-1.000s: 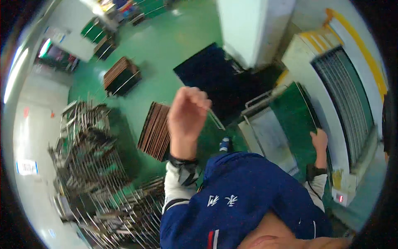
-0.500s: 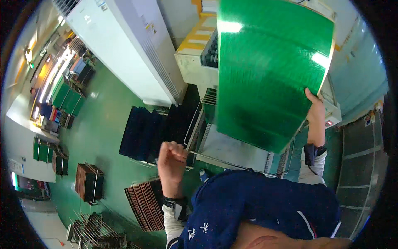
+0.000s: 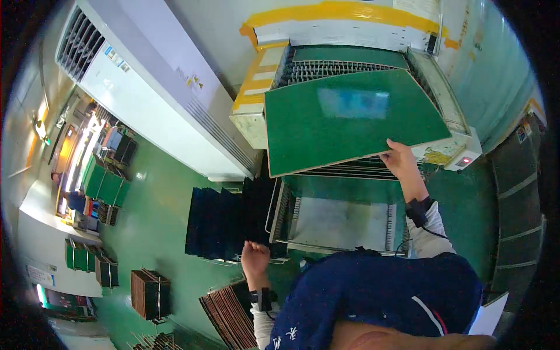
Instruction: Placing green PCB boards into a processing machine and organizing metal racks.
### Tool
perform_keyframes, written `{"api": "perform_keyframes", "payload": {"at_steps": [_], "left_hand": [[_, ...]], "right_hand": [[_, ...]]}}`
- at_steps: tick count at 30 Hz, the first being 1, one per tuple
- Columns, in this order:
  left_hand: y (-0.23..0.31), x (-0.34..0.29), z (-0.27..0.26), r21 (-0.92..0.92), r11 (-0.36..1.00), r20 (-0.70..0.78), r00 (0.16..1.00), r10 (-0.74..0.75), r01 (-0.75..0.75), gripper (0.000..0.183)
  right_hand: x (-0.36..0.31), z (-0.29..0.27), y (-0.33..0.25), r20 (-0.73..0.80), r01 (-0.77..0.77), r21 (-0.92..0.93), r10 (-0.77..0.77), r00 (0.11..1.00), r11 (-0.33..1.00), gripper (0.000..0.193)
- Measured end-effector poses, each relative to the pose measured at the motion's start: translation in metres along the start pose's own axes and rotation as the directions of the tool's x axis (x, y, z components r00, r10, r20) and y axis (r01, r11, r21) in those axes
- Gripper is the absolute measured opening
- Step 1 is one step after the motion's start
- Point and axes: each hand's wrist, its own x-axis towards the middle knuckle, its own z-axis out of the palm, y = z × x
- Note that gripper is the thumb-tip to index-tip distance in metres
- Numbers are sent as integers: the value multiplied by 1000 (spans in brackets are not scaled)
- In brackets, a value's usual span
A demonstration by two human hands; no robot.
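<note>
head view: one glossy green panel (image 3: 344,122), in front of and partly over the rollers (image 3: 332,69) of a yellow-taped machine (image 3: 248,123); whether it touches them, you cannot tell. one right hand (image 3: 402,163), yours, fingers clamped on the near edge of the green panel toward its right corner, thumb on the upper face. one left hand (image 3: 255,259), yours, fingers curled together in a loose fist, nearest a batch of dark panels (image 3: 213,224) to your left. one second green sheet (image 3: 350,56), at the rollers' far end. one metal rack (image 3: 344,224), pale-bottomed, before you. one row of brown-edged boards (image 3: 226,315), near your left wrist. one tall white cabinet (image 3: 157,96), left of the machine.
</note>
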Motion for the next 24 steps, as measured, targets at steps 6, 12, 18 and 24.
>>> {"api": "perform_keyframes", "payload": {"at_steps": [6,12,18,24], "left_hand": [[11,-18,-145,110,988,-309,941,138,-108,20],[12,-103,-286,595,803,-377,870,317,-34,20],[-13,-119,-235,277,960,-761,606,234,-23,21],[-7,-91,-217,261,964,-610,781,129,44,21]], "right_hand": [[50,-15,13,-24,-45,151,50,998,988,11],[115,-29,23,-50,6,149,2,999,989,15],[110,-19,-13,-18,-228,6,228,974,974,27],[113,-9,-11,15,-237,78,236,972,968,35]]}}
